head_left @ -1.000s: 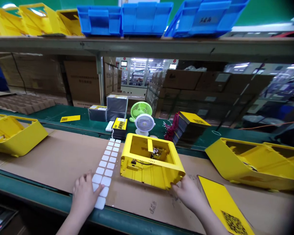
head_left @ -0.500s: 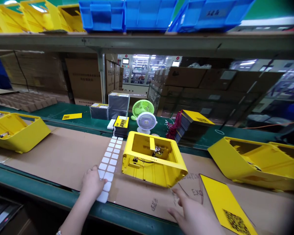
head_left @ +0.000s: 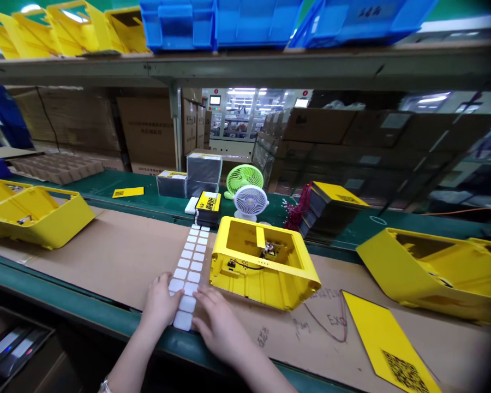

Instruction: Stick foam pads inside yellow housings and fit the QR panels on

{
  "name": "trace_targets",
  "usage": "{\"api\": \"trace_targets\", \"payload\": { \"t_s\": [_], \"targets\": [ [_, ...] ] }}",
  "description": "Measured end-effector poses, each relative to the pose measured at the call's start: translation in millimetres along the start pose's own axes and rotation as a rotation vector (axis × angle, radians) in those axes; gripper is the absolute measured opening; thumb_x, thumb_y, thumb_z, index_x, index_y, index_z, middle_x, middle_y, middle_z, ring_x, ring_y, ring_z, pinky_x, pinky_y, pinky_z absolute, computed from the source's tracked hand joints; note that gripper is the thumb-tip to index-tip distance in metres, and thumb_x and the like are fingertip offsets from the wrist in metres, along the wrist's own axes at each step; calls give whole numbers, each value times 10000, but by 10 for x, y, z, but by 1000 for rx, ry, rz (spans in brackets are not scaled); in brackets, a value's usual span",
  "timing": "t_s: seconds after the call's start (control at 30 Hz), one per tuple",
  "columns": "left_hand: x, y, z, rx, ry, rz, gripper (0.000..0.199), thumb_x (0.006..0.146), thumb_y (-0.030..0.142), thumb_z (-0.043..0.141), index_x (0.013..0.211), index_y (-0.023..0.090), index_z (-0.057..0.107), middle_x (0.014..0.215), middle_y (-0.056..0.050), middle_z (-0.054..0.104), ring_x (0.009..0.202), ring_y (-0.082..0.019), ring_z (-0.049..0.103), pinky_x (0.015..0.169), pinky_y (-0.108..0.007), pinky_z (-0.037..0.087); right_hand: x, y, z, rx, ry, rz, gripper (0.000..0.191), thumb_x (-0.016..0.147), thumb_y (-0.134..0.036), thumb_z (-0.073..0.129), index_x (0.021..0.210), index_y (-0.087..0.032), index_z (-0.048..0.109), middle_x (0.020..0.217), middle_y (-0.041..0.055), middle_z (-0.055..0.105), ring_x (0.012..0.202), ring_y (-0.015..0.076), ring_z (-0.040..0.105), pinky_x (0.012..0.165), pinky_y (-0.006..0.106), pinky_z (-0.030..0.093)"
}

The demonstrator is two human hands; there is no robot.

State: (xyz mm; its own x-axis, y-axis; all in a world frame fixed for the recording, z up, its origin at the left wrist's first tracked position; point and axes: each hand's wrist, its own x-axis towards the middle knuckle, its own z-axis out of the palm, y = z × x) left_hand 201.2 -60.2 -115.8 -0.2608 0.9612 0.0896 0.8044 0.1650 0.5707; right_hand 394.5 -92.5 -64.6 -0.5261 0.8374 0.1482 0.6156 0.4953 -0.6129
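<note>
A long strip of white rounded stickers [head_left: 193,256] in two columns runs away from me across the cardboard. My left hand [head_left: 160,301] is closed at its near left edge, thumb on the stickers, the other fingers curled beside it. From the right, my right hand [head_left: 219,322] reaches the same near end, fingertips touching the strip, thumb and fingers apart, nothing held. Just beyond that hand sits an open yellow plastic housing [head_left: 265,265] with wires and a small circuit part inside. A flat yellow panel [head_left: 382,338] with a black printed code lies to the right.
More yellow housings stand on the cardboard at left [head_left: 45,218] and right [head_left: 429,273]. Behind are a white fan [head_left: 250,202], a green fan [head_left: 239,177], a black-and-yellow box [head_left: 208,207] and a panel stack [head_left: 331,210]. Blue bins [head_left: 257,24] line the shelf above.
My right hand has moved left, from in front of the housing to the near end of the sticker strip. My left hand stays at the strip's left edge. The view has shifted slightly.
</note>
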Motion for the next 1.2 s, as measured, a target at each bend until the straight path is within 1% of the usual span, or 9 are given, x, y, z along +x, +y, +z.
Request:
{"api": "trace_targets", "payload": {
  "t_s": [0.17,0.33,0.47,0.53,0.67,0.8,0.87,1.0,1.2],
  "targets": [
    [-9,-213,-84,-97,32,11,439,763,365,529,1124,115,521,1084,-118,567,1037,-253,516,928,-354,380,327,186,336,-67,-100,44,928,668,-414,715,1419,-180,224,1484,92,172,1361,268,131,1108,399,190],
    [32,-369,-207,-190,37,6,436,719,397,581,1044,108,612,1082,-133,589,1079,-315,470,982,-439,305,422,319,444,-84,-103,62,959,634,-487,732,1406,-161,266,1463,101,232,1352,258,179,1105,387,202],
    [123,-357,-172,-365,-18,-12,395,678,369,646,998,137,647,1059,-118,619,1077,-291,497,992,-413,313,428,328,460,-50,-30,72,818,638,-379,759,1346,-186,397,1401,88,374,1311,244,292,1089,355,241],
    [180,-321,-120,-485,-65,-51,404,677,341,662,1019,128,632,1032,-121,632,1024,-269,544,953,-391,366,424,324,455,-11,26,76,680,673,-303,736,1290,-195,474,1350,81,449,1280,232,349,1077,336,259],
    [273,-232,-69,-746,-149,-203,468,740,276,626,1162,110,510,941,-113,637,760,-193,627,701,-315,492,407,328,404,121,126,99,406,736,-193,654,1139,-218,607,1185,56,599,1177,213,474,1028,312,316],
    [308,-176,-168,-971,-179,-370,528,710,153,662,1194,136,452,977,-106,596,608,-126,606,554,-260,485,376,327,315,188,153,132,273,800,-248,594,1068,-239,643,1043,26,664,961,179,600,893,279,429],
    [300,-170,-246,-1078,-210,-424,547,673,95,689,1170,141,466,963,-91,598,637,-119,618,586,-247,495,351,301,262,250,159,139,295,789,-267,614,1082,-237,633,1045,18,661,926,160,608,850,251,450],
    [235,-169,-372,-1228,-320,-460,567,651,54,705,1158,141,467,876,-59,632,696,-117,633,655,-231,506,292,170,140,309,174,108,227,735,-258,671,960,-231,681,1043,17,651,1002,174,559,906,271,406],
    [93,-83,-417,-1244,-459,-463,575,622,102,753,1128,118,482,686,-24,642,521,-106,585,488,-204,459,303,-39,121,268,173,126,98,719,-177,635,783,-229,688,798,2,644,818,163,555,751,265,420]
  ]
}}
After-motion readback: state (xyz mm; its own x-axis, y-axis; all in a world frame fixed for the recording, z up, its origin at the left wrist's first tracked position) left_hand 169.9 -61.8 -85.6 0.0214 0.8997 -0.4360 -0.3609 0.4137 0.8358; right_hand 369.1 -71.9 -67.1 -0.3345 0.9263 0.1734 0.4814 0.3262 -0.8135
